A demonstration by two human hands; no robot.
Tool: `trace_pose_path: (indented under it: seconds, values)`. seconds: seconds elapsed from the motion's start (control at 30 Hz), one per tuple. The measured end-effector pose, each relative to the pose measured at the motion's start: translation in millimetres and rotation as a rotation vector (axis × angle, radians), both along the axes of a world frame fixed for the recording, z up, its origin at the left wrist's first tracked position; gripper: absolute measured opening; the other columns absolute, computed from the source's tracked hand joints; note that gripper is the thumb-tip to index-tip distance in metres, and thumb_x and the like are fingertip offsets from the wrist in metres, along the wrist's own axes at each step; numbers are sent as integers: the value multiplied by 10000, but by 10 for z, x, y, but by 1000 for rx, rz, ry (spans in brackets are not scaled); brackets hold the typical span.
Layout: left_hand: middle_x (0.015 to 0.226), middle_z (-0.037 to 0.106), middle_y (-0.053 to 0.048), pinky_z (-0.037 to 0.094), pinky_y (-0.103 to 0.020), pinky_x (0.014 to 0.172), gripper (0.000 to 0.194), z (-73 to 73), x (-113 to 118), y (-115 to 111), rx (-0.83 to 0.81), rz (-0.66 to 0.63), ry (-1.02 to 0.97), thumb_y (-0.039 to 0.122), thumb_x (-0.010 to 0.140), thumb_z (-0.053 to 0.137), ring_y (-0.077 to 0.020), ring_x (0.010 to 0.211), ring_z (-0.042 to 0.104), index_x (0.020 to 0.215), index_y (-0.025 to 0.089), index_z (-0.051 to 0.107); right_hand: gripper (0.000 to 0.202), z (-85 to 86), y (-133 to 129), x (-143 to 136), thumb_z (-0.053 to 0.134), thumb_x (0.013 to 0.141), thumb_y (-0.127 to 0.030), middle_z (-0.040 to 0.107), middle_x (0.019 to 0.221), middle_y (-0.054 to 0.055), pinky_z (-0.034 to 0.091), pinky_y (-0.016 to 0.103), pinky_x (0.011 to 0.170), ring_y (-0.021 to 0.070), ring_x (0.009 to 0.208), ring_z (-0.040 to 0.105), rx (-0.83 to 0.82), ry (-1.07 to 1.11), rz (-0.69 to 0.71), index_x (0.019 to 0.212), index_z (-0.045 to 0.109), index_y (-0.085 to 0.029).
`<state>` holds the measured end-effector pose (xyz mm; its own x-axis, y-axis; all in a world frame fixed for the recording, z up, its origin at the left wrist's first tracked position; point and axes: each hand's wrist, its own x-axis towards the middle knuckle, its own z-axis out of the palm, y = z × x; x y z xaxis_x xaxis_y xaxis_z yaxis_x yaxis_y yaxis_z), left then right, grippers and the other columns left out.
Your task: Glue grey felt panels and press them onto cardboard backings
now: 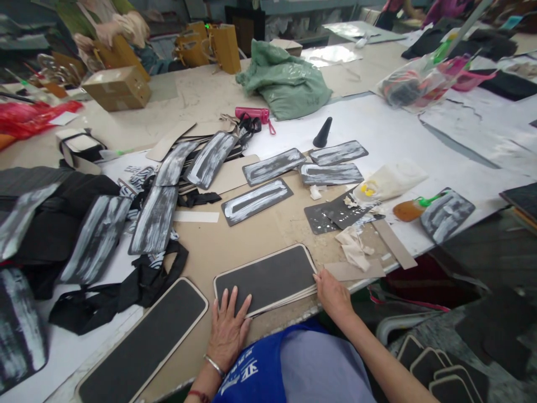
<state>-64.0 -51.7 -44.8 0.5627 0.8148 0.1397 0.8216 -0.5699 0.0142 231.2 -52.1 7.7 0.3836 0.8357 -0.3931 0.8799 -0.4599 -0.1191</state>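
Note:
A small stack of dark rectangular panels with pale borders (pixel 266 277) lies before me at the table's front edge. My left hand (pixel 229 324) rests with fingers spread on the near left end of the top panel. At the right end, my right hand (pixel 333 294) pinches the panel's edge between thumb and fingers. Another long dark panel with a pale border (pixel 146 341) lies slantwise to the left of my left hand. Beyond the stack is a dark strip with white smears (pixel 257 201), and more smeared strips (pixel 272 166) lie farther back.
Black fabric straps (pixel 126 288) are bunched at left. To the right are a milky bag with yellow inside (pixel 390 182), crumpled pale scraps (pixel 354 246) and an orange bottle with a green tip (pixel 409 210). A black cone (pixel 323 133) and green sack (pixel 285 81) stand farther back. A person (pixel 109 33) works across the table.

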Motion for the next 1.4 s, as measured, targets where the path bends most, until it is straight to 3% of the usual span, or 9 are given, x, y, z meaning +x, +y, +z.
trace_pose_path:
  seconds: [0.13, 0.27, 0.43, 0.67, 0.87, 1.4]
  values:
    - [1430, 279, -108, 212, -529, 1024, 551, 14, 5, 9, 8, 3, -7, 259, 811, 479, -305, 1335, 145, 1335, 319, 319, 219, 11, 13, -1, 336, 913, -286, 621, 741, 66, 291, 272, 546, 199, 695, 601, 3, -31, 53, 845, 512, -176]
    - [1429, 287, -94, 170, -517, 1044, 537, 28, 8, 14, -4, 6, -10, 257, 810, 483, -297, 1336, 146, 1324, 323, 342, 199, -24, 13, 38, 385, 880, -292, 594, 721, 57, 288, 271, 564, 193, 706, 570, 124, -41, 107, 749, 492, -187]
    - [1433, 287, -77, 126, -503, 1061, 504, 41, 9, 16, -19, 18, -26, 257, 818, 471, -287, 1335, 154, 1309, 322, 373, 265, -113, 66, 138, 416, 852, -390, 518, 606, 3, 300, 266, 559, 160, 597, 491, 274, 88, 62, 654, 419, -215]
    - [1444, 262, -73, 131, -508, 1058, 516, 1, -5, 2, -51, 31, -27, 245, 812, 480, -294, 1336, 149, 1308, 332, 368, 220, -269, 111, 190, 350, 873, -300, 440, 667, 12, 371, 276, 621, 159, 656, 435, 568, 297, 240, 667, 355, -224]
    - [1447, 257, -63, 145, -513, 1061, 507, 1, -2, -4, -53, 33, -35, 254, 815, 477, -289, 1340, 137, 1306, 325, 375, 213, -383, 81, 156, 301, 888, -279, 426, 679, 23, 385, 301, 640, 172, 669, 425, 590, 276, 219, 684, 341, -230]
    - [1440, 276, -61, 133, -501, 1068, 490, 58, 14, 12, -66, 34, -33, 275, 819, 473, -284, 1339, 147, 1299, 324, 389, 204, -402, 89, 106, 284, 873, -238, 424, 686, 33, 391, 313, 661, 182, 688, 422, 535, 202, 208, 677, 341, -229]
